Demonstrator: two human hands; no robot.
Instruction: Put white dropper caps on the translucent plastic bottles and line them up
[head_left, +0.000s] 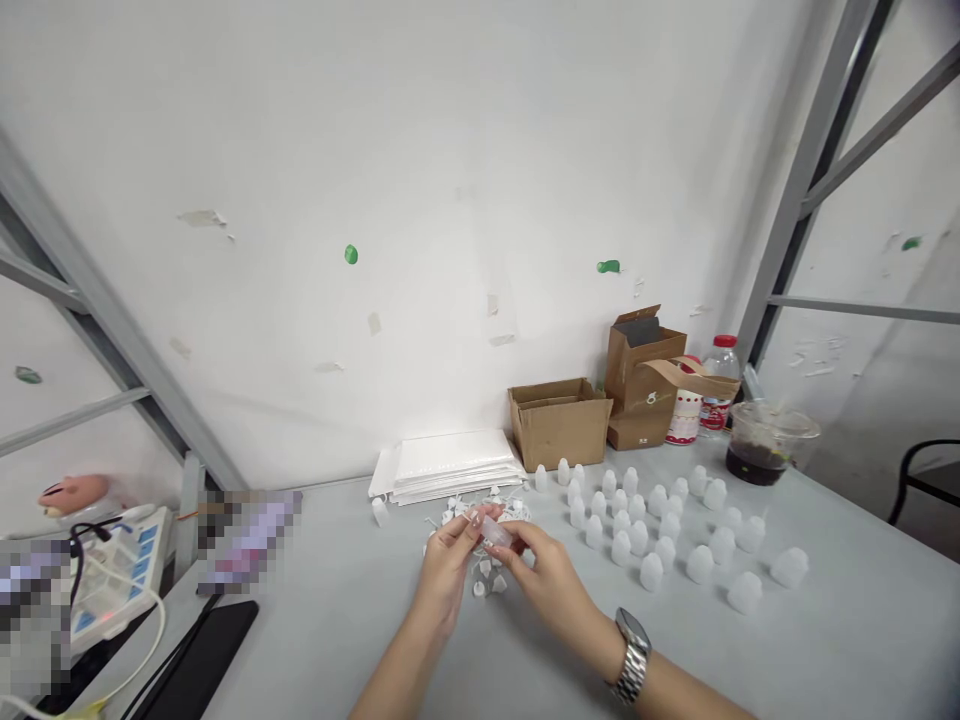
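Note:
In front of me, over a pile of small white parts with thin tails (480, 588), my two hands come together. Between the thumb and fingers of my right hand (546, 570) is a small frosted, translucent plastic piece (496, 533), tilted on its side. My left hand (447, 560) is closed at the other end of this piece, its fingertips pinched; whatever else they hold is too small to make out. Several similar frosted domed pieces (651, 572) stand upright on the grey table (315, 620) to the right. One more white piece (379, 512) stands left of the pile.
Behind the pile lies a stack of white flat packets (450, 465). An open cardboard box (562, 430), a brown paper bag (641, 390), a red-capped bottle (721, 385) and a bowl of dark liquid (761, 450) line the back right. A power strip (124, 585) and a black object (202, 660) are left.

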